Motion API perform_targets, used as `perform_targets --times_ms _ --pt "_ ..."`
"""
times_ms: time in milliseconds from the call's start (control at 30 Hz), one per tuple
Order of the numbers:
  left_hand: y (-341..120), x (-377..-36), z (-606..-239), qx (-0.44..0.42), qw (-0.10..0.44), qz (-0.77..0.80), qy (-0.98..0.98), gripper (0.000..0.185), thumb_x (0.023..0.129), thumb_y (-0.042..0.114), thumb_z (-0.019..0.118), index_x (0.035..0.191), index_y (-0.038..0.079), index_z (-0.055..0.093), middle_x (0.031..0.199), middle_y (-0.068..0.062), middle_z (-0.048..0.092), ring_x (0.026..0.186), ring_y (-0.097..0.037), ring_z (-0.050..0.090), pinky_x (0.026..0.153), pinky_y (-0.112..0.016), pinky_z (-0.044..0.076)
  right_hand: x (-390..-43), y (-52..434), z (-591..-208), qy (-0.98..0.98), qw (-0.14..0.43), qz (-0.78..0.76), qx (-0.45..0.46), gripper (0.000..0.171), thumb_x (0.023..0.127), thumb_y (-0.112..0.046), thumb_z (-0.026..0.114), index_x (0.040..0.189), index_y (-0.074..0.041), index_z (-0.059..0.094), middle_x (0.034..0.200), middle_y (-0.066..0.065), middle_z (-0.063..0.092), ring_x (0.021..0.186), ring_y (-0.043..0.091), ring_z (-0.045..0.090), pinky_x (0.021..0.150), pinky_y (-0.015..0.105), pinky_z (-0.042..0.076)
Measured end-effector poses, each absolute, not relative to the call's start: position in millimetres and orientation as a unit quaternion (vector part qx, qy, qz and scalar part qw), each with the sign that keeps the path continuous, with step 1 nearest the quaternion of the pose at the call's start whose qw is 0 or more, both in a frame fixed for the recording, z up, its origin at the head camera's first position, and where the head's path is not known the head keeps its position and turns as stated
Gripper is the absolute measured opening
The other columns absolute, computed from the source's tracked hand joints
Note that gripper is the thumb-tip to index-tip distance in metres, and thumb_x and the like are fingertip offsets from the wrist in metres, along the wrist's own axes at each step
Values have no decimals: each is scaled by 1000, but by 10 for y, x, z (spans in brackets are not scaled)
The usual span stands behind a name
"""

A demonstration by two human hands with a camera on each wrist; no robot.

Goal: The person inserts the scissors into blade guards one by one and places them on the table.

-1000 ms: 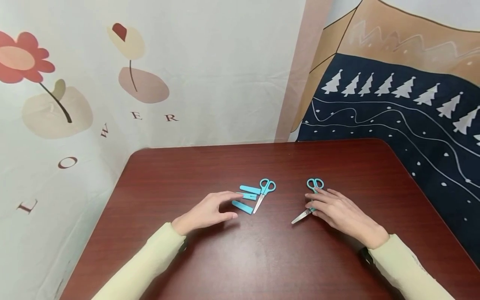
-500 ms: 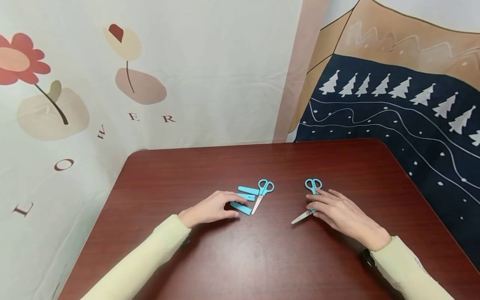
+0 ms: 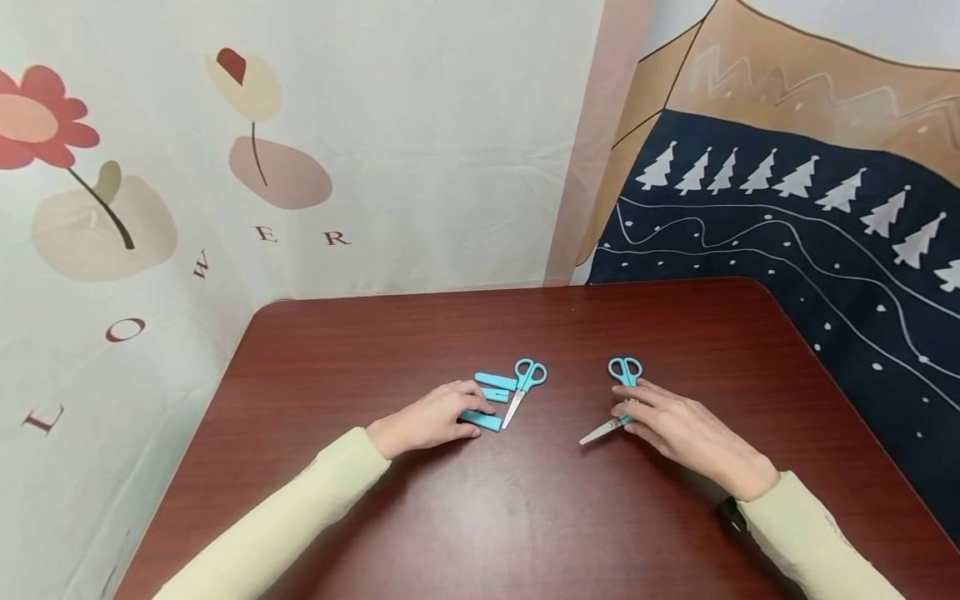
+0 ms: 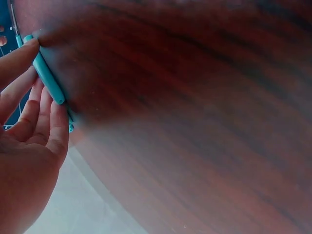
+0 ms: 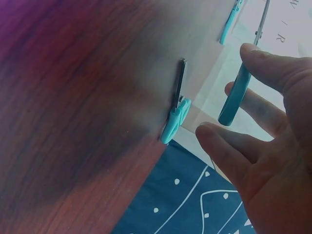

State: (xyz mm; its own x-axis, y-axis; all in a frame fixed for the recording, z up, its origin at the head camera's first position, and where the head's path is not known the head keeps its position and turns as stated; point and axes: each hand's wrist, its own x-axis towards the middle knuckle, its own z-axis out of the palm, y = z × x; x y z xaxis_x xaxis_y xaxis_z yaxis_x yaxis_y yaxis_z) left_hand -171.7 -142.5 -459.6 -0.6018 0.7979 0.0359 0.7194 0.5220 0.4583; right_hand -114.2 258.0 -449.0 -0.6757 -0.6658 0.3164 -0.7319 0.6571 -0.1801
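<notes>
My left hand [image 3: 431, 419] pinches the nearest of three teal scissors blade covers [image 3: 483, 420] with thumb and fingers; in the left wrist view this cover [image 4: 48, 78] lies along the fingertips. Beyond it are a middle cover [image 3: 497, 394], partly behind the fingers, and a far cover [image 3: 495, 381]. Teal-handled scissors [image 3: 529, 374] lie just right of the covers, blades toward me. My right hand [image 3: 678, 429] holds a second pair of scissors [image 5: 236, 95] by its handle, blade pointing left. A third pair [image 3: 625, 369] rests on the table beyond that hand, partly hidden.
The brown wooden table [image 3: 360, 333] has rounded far corners. A light flower-print cloth [image 3: 420, 150] hangs behind it, and a dark cloth with white trees [image 3: 750, 233] hangs at the right.
My left hand has moved right toward the covers, and its thumb and fingers have closed on the nearest one. The right hand stays nearly still with its scissors. The head view shifts slightly.
</notes>
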Motion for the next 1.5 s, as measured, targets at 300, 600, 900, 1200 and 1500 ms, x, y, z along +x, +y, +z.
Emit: perform_targets --times_ms 300,600,900,1200,1500 --pt "-1432 -1742 -4631 428 107 253 861 14 90 12 82 104 12 79 105 4 64 93 -13 60 85 -27 51 -1147 2575 -4485 -903 113 146 388 31 86 -9 84 114 -15 73 131 10 67 116 23 67 87 41 60" --pt "-1460 -1719 -4640 421 114 249 865 11 93 11 78 102 16 75 104 5 61 97 -15 56 88 -32 48 -1140 2523 -4516 -896 121 155 398 32 84 -10 86 112 -15 73 123 7 68 109 21 65 87 41 58" --pt "-1491 -1624 -4536 424 69 254 866 11 97 11 73 108 12 74 108 2 61 99 -16 57 89 -34 50 -1135 2488 -4522 -894 136 155 398 39 84 -10 86 120 -7 72 120 4 68 108 20 65 88 39 58" --pt "-1542 -1498 -4417 413 49 296 860 13 97 9 74 109 13 72 102 5 64 88 -9 57 79 -25 51 -1128 2398 -4479 -892 153 160 393 36 81 -11 88 113 -8 74 119 7 68 104 20 65 83 39 59" --pt "-1630 -1370 -4326 373 4 335 865 20 93 7 78 111 15 74 105 8 66 86 -7 59 76 -29 53 -1146 2264 -4420 -889 161 179 391 35 82 -14 87 114 -11 73 117 0 67 102 16 63 80 37 59"
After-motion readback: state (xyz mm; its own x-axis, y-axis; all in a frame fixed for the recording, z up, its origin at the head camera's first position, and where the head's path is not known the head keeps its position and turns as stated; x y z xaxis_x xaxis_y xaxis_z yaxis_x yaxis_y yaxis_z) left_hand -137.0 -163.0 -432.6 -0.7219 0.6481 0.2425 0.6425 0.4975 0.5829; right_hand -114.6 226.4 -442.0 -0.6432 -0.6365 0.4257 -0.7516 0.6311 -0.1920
